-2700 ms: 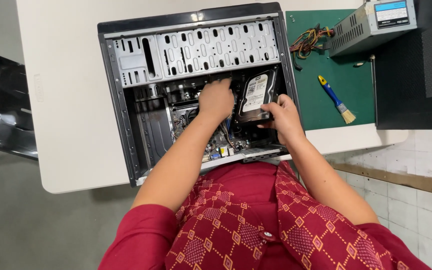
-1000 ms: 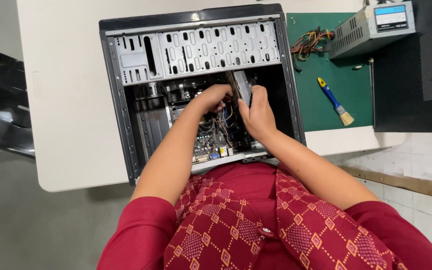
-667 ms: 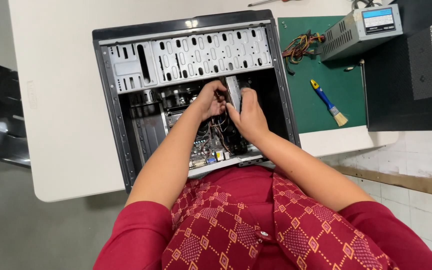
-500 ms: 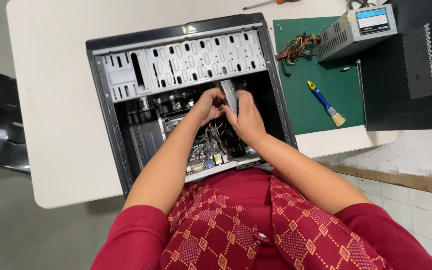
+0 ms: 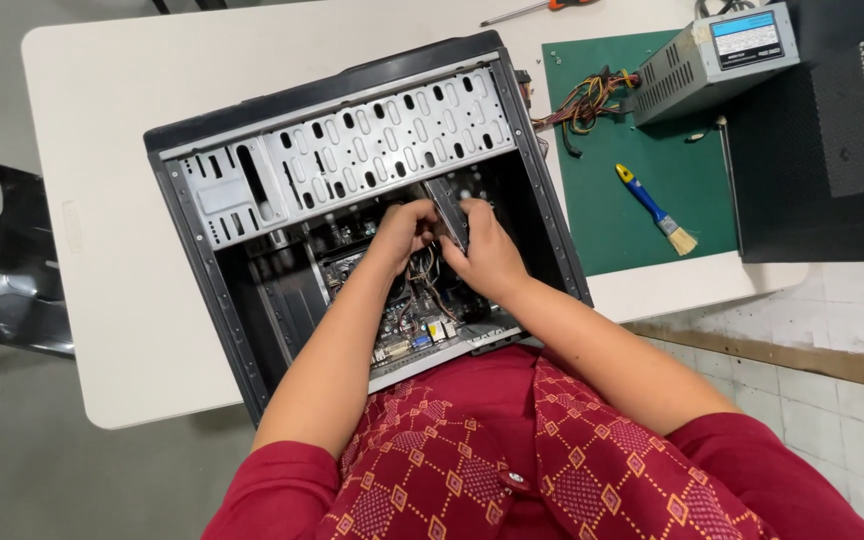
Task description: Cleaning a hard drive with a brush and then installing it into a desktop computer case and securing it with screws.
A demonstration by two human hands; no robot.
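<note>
Hands: both reach into an open computer case (image 5: 252, 300) and meet near its middle, gripping one hard drive.
Left hand (image 5: 404, 228): fingers curled around the left edge of the hard drive (image 5: 447, 208).
Right hand (image 5: 487, 258): clasps the same drive from the right and below, thumb up against it.
Hard drive: a thin grey slab held on edge, tilted, just under the perforated metal drive bay (image 5: 352, 150) and above the green circuit board (image 5: 417, 325).
Computer case: black, lying on its side on a white worktop (image 5: 102, 130), its near edge against the person's red patterned shirt.
Right of the case: a green mat (image 5: 642, 215) on the worktop, carrying a small brush (image 5: 655, 209) with a blue and yellow handle, and a bundle of coloured wires (image 5: 582, 100).
Far right: a grey power supply box (image 5: 717, 60), its wires running to that bundle.
Top edge: a screwdriver (image 5: 537, 10) lies on the worktop.
Left edge: part of a dark chair (image 5: 2, 280).
</note>
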